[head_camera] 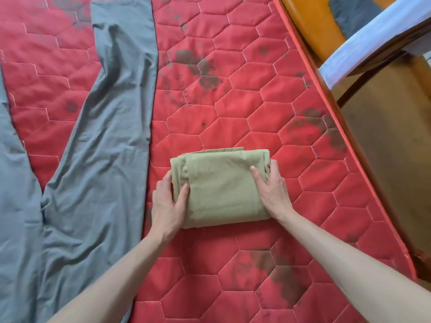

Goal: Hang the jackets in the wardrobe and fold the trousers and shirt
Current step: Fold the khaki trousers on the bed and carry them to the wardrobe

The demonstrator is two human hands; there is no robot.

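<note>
Left hand [168, 201] grips the left edge of a folded khaki garment [221, 187]: thumb lies on top, fingers wrap round the side and under. Right hand [271, 190] grips the right edge the same way, thumb flat on the cloth, fingers curled down the far right corner. Both bare forearms reach in from the near side.

The khaki piece is a compact, thick rectangle, several layers showing at its far and left edges. Whether it is the shirt or a pair of trousers cannot be told from the fold. It lies on the red quilted mattress [233, 101], near the middle, closer to the right edge.

Left of it, just beside the left hand, grey trousers [100, 148] are spread flat, unfolded, legs running to the far side.

Mattress cover has a hexagon stitch pattern and dark blotches. Right of the mattress: a wooden bed frame [307, 26], with pale cloth [373, 36] draped across a dark curved rail.
</note>
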